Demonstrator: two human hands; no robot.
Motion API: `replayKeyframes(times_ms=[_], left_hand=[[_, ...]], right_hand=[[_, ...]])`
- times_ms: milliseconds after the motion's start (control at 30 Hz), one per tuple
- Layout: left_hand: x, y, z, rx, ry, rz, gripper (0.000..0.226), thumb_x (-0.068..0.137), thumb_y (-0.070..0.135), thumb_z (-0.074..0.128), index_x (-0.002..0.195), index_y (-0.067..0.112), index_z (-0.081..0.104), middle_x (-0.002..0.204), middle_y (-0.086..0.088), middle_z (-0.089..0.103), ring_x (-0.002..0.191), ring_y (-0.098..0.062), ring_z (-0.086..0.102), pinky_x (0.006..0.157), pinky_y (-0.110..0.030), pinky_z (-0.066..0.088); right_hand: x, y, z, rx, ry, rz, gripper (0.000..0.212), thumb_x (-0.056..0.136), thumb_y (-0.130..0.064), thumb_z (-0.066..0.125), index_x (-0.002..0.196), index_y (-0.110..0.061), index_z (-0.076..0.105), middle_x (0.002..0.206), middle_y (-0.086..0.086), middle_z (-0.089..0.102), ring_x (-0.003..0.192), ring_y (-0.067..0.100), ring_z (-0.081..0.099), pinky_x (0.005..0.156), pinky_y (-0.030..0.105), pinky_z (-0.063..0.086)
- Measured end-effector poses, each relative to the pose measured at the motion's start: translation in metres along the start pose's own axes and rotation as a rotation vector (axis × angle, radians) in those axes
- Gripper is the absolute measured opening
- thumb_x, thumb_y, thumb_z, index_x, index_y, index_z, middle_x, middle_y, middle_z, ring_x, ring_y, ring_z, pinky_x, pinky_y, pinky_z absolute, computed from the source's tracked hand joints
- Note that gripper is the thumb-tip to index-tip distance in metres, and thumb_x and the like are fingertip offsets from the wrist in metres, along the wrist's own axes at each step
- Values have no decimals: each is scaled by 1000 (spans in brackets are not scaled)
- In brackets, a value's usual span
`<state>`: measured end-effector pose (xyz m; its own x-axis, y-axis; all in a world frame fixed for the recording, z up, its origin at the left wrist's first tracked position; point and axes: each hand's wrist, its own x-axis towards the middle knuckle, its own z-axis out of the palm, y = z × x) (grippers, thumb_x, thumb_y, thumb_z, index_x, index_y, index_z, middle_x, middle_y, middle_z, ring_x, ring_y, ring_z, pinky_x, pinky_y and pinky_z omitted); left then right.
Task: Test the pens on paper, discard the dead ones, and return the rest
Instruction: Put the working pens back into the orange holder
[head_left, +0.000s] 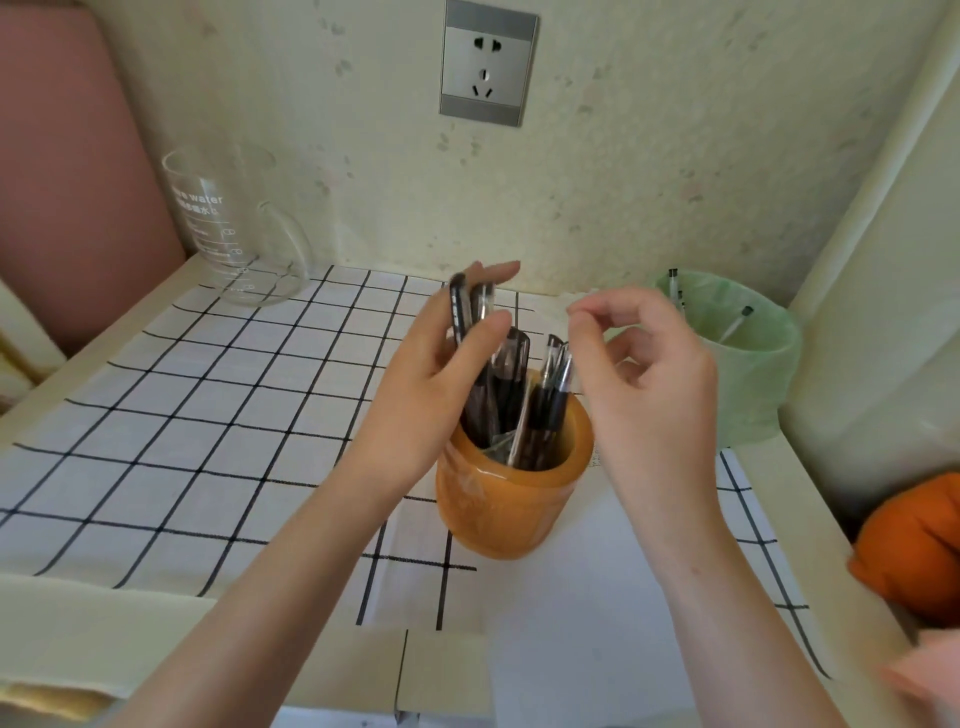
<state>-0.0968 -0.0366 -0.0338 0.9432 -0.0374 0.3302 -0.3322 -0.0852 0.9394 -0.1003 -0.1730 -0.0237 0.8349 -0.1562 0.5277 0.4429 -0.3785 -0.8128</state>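
Observation:
An orange pen holder (511, 512) stands on the checked cloth and holds several black pens (550, 395). My left hand (441, 384) grips two black pens (467, 312) that rise out of the holder, thumb across their fronts. My right hand (644, 364) hovers just right of the holder's pens, its fingers loosely curled with thumb and forefinger tips together; nothing shows between them. A sheet of white paper (597, 597) lies under and in front of the holder. A small bin with a green liner (748, 374) stands at the back right with a few pens (735, 322) inside.
A glass measuring jug (234, 228) stands at the back left on the table. A wall socket (488, 62) is on the wall behind. An orange object (914, 545) sits at the right edge. The checked cloth (182, 415) covers most of the table.

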Motion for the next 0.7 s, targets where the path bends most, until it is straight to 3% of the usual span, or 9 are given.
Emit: replayKeyframes(times_ms=[33,100,200,267,400,533,600,667,700], left_hand=[[-3,-1,0,-8,-33,-5,36,94,25,50,127,39,49,105,4,65,102,-8,62,94,-30,50],[-8,-4,1,7,-47,9,50,94,22,50,137,40,35,118,17,61,111,3,56,102,-30,44],[-9,-6,-1,-50,-54,-57,68,93,17,50,144,41,11,126,14,59,115,-1,55,107,-37,37],[-9,-7,-2,5,-80,-86,67,93,18,49,145,38,12,127,22,55,115,5,53,107,-31,37],[-13,-10,0,167,-149,-82,58,88,21,59,137,39,32,122,23,54,110,9,52,96,-21,44],[-16,-12,-3,111,-99,-154,84,79,30,68,141,40,12,124,32,47,104,18,51,88,-9,42],[-15,-12,-4,156,-194,-171,61,84,30,61,135,34,29,109,28,55,97,14,56,77,-3,44],[-14,-12,-4,213,-231,-171,24,88,33,54,112,32,49,105,13,61,93,4,59,75,-7,46],[-14,-12,-4,232,-230,-176,19,88,36,52,107,34,50,106,10,61,93,3,58,76,-9,47]], right_hand=[[0,2,-1,8,27,12,6,88,-12,61,89,-17,64,80,-10,62,57,7,48,56,13,36],[0,5,-2,39,70,35,7,88,-11,60,89,-16,65,80,-11,61,57,4,46,56,11,35],[-4,8,-1,45,115,42,8,89,-11,58,94,-13,64,91,-7,62,70,2,52,61,10,38],[-6,11,0,37,126,63,12,91,-14,56,101,-17,62,102,-7,60,81,-1,54,67,8,39],[-8,18,4,39,-68,96,31,94,-25,51,125,-26,55,131,-17,52,116,-5,49,95,11,38],[-12,18,12,31,-277,-63,40,98,-25,47,138,-28,46,149,-15,37,138,-4,27,116,23,23],[-15,18,16,-65,-315,-174,41,99,-28,44,140,-28,43,149,-16,37,142,1,20,118,31,18],[-17,20,20,-200,-323,-301,40,97,-28,42,137,-27,47,138,-27,42,140,-8,15,116,29,14],[-17,21,21,-242,-309,-340,39,96,-27,44,134,-25,51,128,-30,46,135,-14,16,115,28,15]])
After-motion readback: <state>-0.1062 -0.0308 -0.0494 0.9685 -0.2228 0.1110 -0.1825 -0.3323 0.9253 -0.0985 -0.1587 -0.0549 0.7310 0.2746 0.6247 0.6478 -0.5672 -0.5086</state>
